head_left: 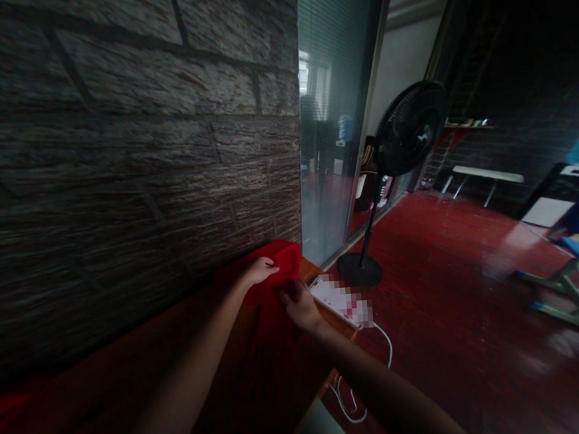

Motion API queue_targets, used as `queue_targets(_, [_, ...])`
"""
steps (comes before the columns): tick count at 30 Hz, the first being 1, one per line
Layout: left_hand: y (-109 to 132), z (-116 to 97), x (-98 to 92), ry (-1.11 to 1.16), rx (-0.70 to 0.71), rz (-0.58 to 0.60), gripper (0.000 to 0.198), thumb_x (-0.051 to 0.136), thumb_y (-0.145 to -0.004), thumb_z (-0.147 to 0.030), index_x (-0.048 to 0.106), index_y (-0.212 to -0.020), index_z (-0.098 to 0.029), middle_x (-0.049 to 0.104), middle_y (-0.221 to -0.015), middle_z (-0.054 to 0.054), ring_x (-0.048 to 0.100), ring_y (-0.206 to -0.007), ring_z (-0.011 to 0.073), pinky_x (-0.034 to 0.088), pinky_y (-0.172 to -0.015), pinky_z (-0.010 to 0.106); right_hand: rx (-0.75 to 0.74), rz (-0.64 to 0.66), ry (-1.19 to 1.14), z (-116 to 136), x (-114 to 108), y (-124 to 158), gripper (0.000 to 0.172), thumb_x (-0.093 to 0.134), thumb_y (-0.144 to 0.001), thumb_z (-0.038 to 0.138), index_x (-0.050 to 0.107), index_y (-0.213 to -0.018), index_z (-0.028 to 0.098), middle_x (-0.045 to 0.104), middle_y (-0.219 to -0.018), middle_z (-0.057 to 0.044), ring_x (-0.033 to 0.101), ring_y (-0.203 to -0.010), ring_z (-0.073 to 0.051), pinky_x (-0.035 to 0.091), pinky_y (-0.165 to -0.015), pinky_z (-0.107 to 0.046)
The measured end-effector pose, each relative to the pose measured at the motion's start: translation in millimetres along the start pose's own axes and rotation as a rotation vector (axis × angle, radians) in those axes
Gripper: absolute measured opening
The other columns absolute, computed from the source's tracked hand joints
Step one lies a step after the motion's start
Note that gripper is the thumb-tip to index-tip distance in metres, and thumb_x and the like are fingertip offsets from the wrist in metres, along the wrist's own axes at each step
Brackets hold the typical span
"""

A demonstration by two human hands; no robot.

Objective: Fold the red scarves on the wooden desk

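Note:
A bright red cloth with a fringed end lies folded on the wooden table, close against the stone wall. My left hand is on the cloth's upper part, its fingers closed on the fabric. Lower and to the right, my right hand grips the cloth near its right edge, with thumb and fingers curled in. The fringe hangs toward me in dim light and its outline is hard to make out.
A blurred-out white item with a white cable is at the table's right end. Beyond stand a black pedestal fan, a glass partition and a white bench. Another red item lies at the far left.

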State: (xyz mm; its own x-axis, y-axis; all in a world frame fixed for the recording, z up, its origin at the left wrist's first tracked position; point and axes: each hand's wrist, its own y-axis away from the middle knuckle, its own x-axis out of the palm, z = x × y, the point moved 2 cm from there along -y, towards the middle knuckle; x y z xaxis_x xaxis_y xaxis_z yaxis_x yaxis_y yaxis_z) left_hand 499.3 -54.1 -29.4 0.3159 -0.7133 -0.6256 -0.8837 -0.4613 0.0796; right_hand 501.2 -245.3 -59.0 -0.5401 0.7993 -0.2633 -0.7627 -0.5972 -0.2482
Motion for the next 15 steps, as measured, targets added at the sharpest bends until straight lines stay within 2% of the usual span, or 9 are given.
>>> queue_targets(3, [-1,-1,1.8,0.048,-0.037,0.03,0.053,0.079,-0.059,-0.048,0.067,-0.095,-0.012,0.074,-0.101,0.01,0.067,-0.096,0.0246,0.049,-0.084,0.03,0.111,-0.047,-0.147,-3,4,0,0.034,0.067,-0.078,0.035,0.065,-0.109,0.02,0.069,-0.111,-0.008,0.062,-0.109,-0.023,0.049,-0.098,-0.035])
queue_targets(5, [-1,-3,-1.3,0.065,-0.063,0.047,0.056,0.081,-0.057,-0.05,0.068,-0.095,-0.012,0.074,-0.096,0.008,0.067,-0.093,0.0228,0.049,-0.081,0.028,0.198,-0.113,-0.273,-3,4,0,0.038,0.067,-0.077,0.036,0.061,-0.112,0.021,0.07,-0.112,-0.008,0.063,-0.11,-0.023,0.051,-0.096,-0.034])
queue_targets(9, [-5,-6,-9.9,0.073,-0.138,0.105,0.053,0.081,-0.058,-0.055,0.069,-0.088,-0.014,0.069,-0.073,0.002,0.063,-0.074,0.0184,0.045,-0.066,0.025,0.459,-0.24,-0.518,8,1,-2,0.048,0.07,-0.077,0.034,0.053,-0.12,0.02,0.069,-0.117,-0.01,0.066,-0.109,-0.023,0.056,-0.09,-0.033])
queue_targets(15, [-8,-6,-9.3,0.076,-0.213,0.138,0.051,0.083,-0.056,-0.057,0.064,-0.084,-0.018,0.057,-0.06,-0.004,0.05,-0.056,0.0116,0.033,-0.053,0.023,0.663,-0.16,-0.706,21,7,-8,0.016,0.061,-0.084,0.024,0.061,-0.098,0.016,0.074,-0.093,-0.012,0.072,-0.091,-0.026,0.059,-0.079,-0.037])
